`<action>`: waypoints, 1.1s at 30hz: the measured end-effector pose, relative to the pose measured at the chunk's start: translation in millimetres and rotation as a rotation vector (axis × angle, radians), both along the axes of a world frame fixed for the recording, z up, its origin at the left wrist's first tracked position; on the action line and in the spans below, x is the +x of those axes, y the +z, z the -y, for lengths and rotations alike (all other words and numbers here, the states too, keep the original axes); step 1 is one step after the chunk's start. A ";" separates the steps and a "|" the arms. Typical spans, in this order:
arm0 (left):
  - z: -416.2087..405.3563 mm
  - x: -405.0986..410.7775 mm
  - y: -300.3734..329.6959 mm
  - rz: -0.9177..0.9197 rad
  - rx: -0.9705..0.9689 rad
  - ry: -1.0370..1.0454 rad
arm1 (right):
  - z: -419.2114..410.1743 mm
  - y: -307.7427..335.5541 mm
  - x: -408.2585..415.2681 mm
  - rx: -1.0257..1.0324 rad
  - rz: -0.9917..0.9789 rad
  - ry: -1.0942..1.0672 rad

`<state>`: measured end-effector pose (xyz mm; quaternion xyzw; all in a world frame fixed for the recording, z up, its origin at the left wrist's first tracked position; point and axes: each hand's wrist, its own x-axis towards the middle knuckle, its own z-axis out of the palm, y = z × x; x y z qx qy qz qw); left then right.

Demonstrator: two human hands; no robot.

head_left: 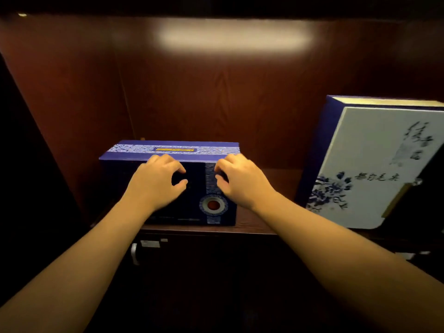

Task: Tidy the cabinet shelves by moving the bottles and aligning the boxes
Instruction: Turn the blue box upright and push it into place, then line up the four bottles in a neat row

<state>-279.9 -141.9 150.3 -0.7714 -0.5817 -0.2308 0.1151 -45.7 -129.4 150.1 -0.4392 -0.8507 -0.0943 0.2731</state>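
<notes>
A dark blue box (168, 150) with a patterned white band and a round red medallion on its front stands on the wooden shelf (259, 219), left of centre. My left hand (158, 181) and my right hand (240, 181) hover just in front of its upper front face, fingers curled and apart, holding nothing. I cannot tell whether the fingertips touch the box. A taller white box (365, 169) with blue flower painting and black brush writing stands upright at the right, angled on the shelf. No bottles are in view.
The dark red-brown back wall (216, 92) and left side wall enclose the shelf. Below the shelf edge is a closed cabinet door with a metal handle (134, 253). A dark object (422, 193) leans against the white box at the far right.
</notes>
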 end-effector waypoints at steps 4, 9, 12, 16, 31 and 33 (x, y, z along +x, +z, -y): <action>40.7 100.0 6.1 -0.074 -0.173 -0.087 | 56.6 -5.7 84.1 -0.106 0.020 -0.063; 75.6 237.0 -2.6 -0.143 -0.225 -0.209 | 121.8 -19.1 213.4 -0.198 0.068 -0.190; 95.4 324.1 -6.7 -0.176 -0.205 -0.305 | 158.7 -24.7 297.2 -0.242 0.083 -0.294; 118.2 421.3 -6.1 -0.204 -0.177 -0.430 | 201.6 -24.0 386.5 -0.261 0.088 -0.456; 69.1 662.9 35.1 -0.305 -0.228 -0.684 | 230.9 7.7 628.1 -0.291 -0.014 -0.831; 48.2 689.1 41.6 -0.298 -0.223 -0.695 | 216.5 11.5 651.8 -0.306 0.000 -0.848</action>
